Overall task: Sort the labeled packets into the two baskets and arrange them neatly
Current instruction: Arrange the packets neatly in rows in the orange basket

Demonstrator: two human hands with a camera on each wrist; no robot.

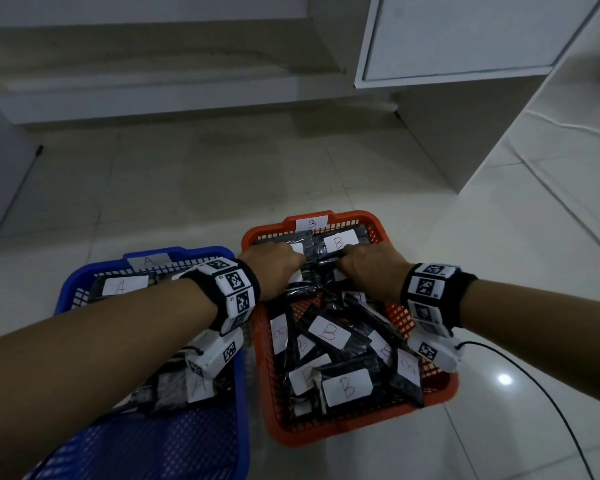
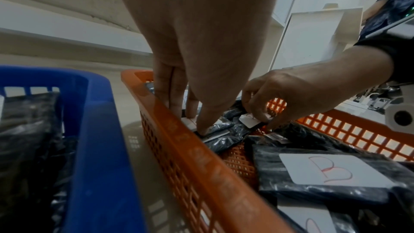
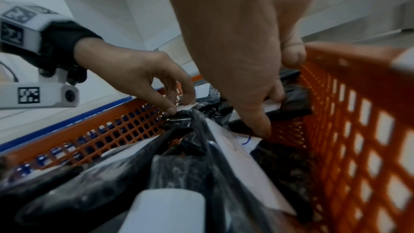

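Observation:
An orange basket (image 1: 357, 434) tagged B stands on the floor to the right of a blue basket (image 1: 205, 251) tagged A. Black packets with white B labels (image 1: 328, 332) lie jumbled in the orange one, with two laid flat at its far end (image 1: 340, 242). Both hands are at that far end. My left hand (image 1: 291, 263) presses its straight fingers (image 2: 170, 102) and thumb down on a packet by the basket's left wall. My right hand (image 1: 350, 263) pinches a labelled packet (image 3: 272, 107) between thumb and fingers. Packets marked A (image 1: 122, 285) lie in the blue basket.
The baskets rest on pale floor tiles (image 1: 187, 188). A white cabinet (image 1: 465, 46) overhangs at the back right, with its side panel (image 1: 465, 133) reaching the floor. A black cable (image 1: 551, 403) runs across the tiles right of the orange basket.

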